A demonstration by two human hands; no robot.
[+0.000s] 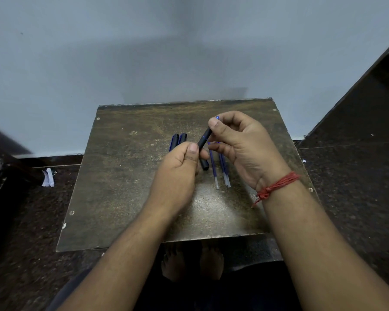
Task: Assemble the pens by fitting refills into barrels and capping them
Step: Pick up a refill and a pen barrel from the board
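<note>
Both hands grip one pen (pixel 203 142): left hand (pixel 180 167) on the barrel, right hand (pixel 240 142) at the tip end. Capping appears underway; next, press straight along the axis.

Worn table (pixel 121 187): refills (pixel 221 167), perhaps capped pens (pixel 177 140).

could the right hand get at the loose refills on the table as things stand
Probably not straight away. The refills lie bare on the table just below the right hand, with nothing over them, but that hand is pinching the pen which the left hand also holds. It would need to let go first.
</note>
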